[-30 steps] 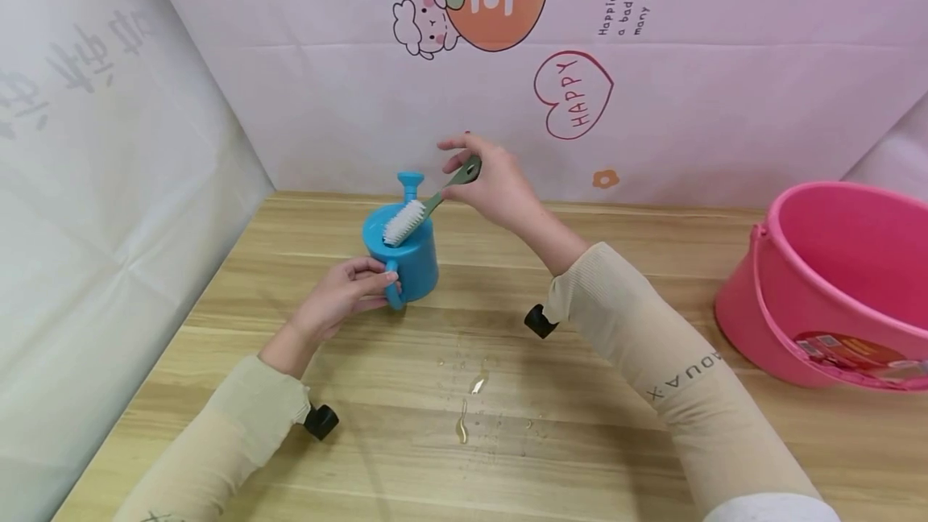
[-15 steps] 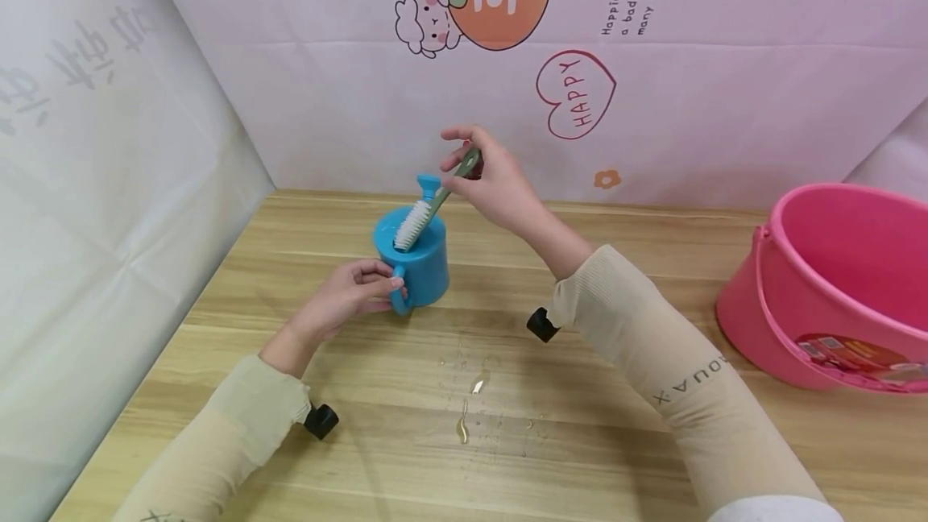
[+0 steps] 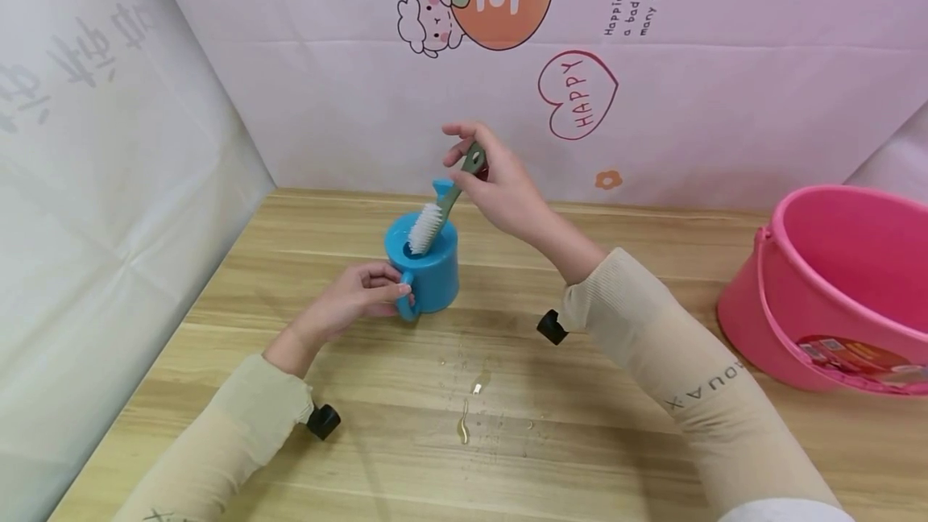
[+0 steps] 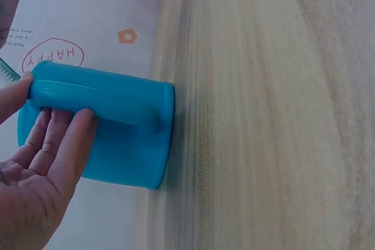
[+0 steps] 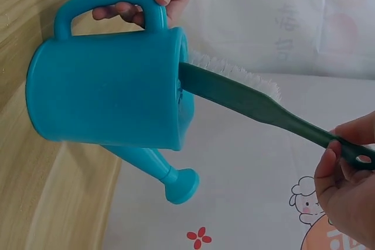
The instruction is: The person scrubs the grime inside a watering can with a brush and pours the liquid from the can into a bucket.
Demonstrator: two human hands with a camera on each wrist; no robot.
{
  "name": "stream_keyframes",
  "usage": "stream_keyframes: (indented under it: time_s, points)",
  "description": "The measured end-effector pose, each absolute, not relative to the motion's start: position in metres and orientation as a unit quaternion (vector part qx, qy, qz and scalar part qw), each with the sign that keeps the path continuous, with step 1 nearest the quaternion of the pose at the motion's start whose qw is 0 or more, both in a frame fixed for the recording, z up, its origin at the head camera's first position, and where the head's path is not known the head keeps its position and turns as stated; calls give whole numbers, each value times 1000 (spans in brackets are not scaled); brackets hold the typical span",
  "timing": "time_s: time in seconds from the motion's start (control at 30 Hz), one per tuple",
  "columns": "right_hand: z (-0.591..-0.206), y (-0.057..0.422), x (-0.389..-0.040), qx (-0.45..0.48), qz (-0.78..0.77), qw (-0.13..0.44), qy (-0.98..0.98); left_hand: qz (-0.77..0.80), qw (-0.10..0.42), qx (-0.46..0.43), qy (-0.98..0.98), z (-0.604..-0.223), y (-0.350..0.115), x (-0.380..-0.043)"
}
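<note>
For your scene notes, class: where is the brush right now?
In the head view the brush stands tilted, bristle end inside the blue watering can at the table's middle back, its handle pinched by the right hand.

— What writing is showing?
— "HAPPY" is sitting inside a red heart [image 3: 577,95] on the far backdrop [image 3: 725,103]; "Happiness" is starting slanted lines up right.
— And nearer?
— "AQUA X" is running along the right sleeve [image 3: 706,389].

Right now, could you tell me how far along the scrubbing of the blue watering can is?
Under way. The left hand holds the watering can by its handle, and the right hand works the brush into its opening. Water drops on the table suggest wetting has happened. Spout and outside look untouched; the pink bucket waits.
</note>
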State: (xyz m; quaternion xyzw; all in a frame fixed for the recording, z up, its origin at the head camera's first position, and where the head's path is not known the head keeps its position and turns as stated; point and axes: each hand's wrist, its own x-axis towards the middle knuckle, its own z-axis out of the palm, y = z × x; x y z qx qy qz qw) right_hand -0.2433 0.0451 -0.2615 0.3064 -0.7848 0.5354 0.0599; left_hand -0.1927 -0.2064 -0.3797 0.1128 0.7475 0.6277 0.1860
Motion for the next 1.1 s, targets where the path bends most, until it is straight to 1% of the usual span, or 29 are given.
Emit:
stream_keyframes:
  time_s: [0.27,0.4,0.67,0.93,1.1]
  points:
    - [-260,45,-240,363,460,104,-803,616,209,139,747,-380,-201,-193]
    - [-257,44,-237,388,432,117,-806,616,222,149,741,-379,-196,-193]
    - [-246,43,-231,418,384,104,-816,622,240,154,729,-376,-189,-191]
    - [-241,41,-226,426,331,90,-837,621,247,160,726,-374,-188,-190]
    - [-244,39,-222,441,351,94,-820,622,252,157,725,-374,-189,-190]
